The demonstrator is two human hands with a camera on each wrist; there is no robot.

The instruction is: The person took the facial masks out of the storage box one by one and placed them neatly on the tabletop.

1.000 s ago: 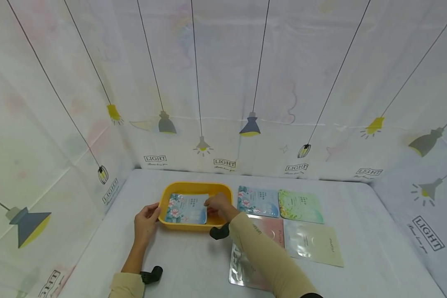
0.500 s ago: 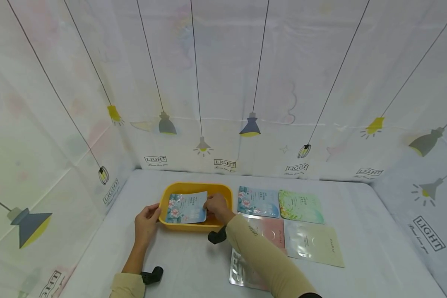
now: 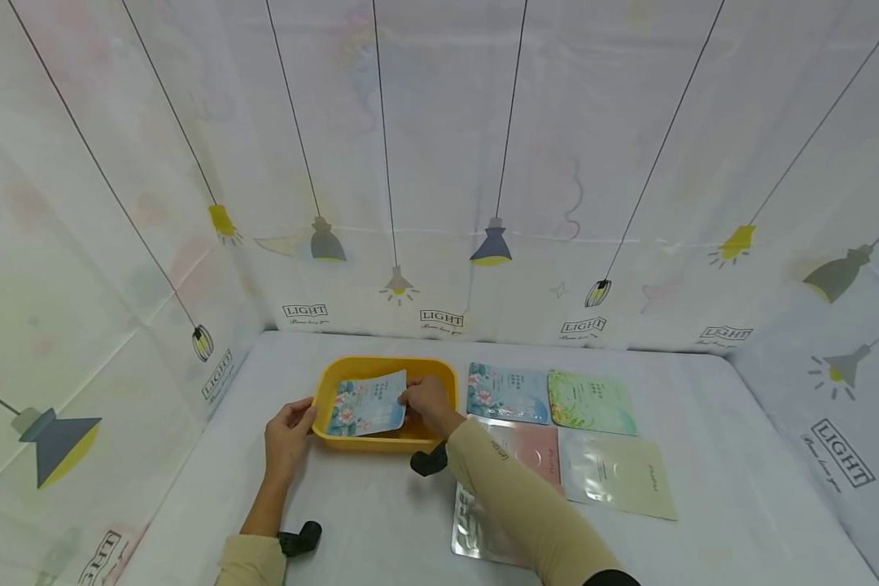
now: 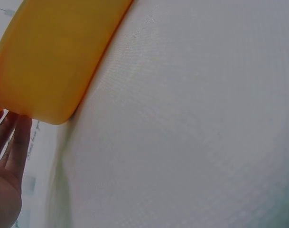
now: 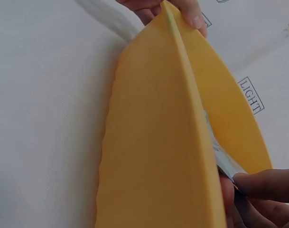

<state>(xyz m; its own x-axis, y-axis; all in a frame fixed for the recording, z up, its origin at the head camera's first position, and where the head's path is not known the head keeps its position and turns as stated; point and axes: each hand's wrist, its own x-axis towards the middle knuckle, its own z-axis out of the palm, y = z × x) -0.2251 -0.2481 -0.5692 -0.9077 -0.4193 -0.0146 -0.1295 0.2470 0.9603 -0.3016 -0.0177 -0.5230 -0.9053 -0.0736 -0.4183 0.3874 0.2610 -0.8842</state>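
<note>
A yellow plastic tray [image 3: 381, 446] stands on the white table. My left hand [image 3: 286, 439] grips its left end, thumb inside the rim and fingers outside, as the right wrist view shows. In the tray, a light blue, flower-printed sachet [image 3: 369, 404] lies tilted, its right edge raised. My right hand [image 3: 428, 399] reaches over the tray's right end and pinches that edge. The right wrist view shows the thumb on top of the sachet [image 5: 223, 159] and the fingers beneath, mostly behind the tray's wall. In the left wrist view, only the tray's outer side [image 4: 49, 52] is seen.
Right of the tray lie a second blue sachet [image 3: 508, 395] and a green one [image 3: 593, 403]. Nearer are a pink packet [image 3: 531, 452], a cream packet [image 3: 618, 476] and a shiny silvery one [image 3: 472, 529], partly hidden by the right sleeve. A lamp-printed cloth [image 3: 439, 244] hangs behind.
The pinched right edge of the blue sachet has risen and the sachet now slants in the tray. My right hand has shifted slightly. The left hand has kept its grip in place.
</note>
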